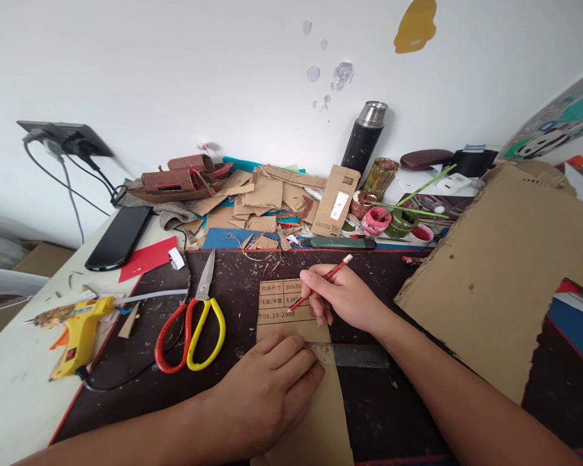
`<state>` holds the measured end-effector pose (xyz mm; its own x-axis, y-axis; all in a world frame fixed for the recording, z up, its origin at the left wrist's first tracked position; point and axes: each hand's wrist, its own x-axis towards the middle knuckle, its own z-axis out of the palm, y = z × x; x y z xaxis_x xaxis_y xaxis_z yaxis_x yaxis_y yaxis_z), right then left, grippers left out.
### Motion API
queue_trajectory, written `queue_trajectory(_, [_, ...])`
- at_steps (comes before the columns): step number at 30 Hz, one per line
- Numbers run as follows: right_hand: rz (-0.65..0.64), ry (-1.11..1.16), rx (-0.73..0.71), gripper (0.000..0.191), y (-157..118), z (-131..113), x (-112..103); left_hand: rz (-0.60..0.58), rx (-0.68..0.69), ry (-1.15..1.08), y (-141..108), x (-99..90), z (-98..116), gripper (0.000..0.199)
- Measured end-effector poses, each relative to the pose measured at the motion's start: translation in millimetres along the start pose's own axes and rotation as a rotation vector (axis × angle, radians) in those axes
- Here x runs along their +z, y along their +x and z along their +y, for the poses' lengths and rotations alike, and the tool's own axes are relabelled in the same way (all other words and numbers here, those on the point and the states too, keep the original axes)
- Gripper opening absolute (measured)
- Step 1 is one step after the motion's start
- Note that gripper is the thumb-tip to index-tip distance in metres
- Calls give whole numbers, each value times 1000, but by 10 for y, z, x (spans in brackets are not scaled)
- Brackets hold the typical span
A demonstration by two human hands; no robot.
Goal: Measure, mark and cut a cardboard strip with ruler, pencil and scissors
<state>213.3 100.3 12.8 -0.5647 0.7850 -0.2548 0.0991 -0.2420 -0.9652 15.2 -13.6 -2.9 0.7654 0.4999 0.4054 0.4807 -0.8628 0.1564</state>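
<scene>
A strip of brown cardboard with printed text at its far end lies on the dark mat. Across it rests a clear ruler, its right end sticking out past the strip. My left hand, fingers curled together, presses on the ruler's left part, and its fingertips are partly hidden. Above the ruler, my right hand grips a red-and-black pencil with a white eraser end; its tip points down-left at the printed lines. Scissors with one red and one yellow handle lie left of the strip.
Left are a yellow glue gun, a black phone and red paper. Behind lie cardboard scraps, a model boat, a green cutter, paint jars and a flask. Right stands a large cardboard sheet.
</scene>
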Motion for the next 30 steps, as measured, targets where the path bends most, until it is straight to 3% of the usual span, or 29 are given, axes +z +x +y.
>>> queue_trajectory(9, [56, 49, -19, 50, 14, -20, 6, 0, 15, 18, -4, -4, -4, 21])
queue_trajectory(20, [288, 177, -111, 51, 43, -9, -47, -11, 25, 36, -2, -19, 0, 21])
queue_trajectory(30, [229, 126, -81, 52, 27, -17, -29, 19, 23, 10, 27, -35, -4, 21])
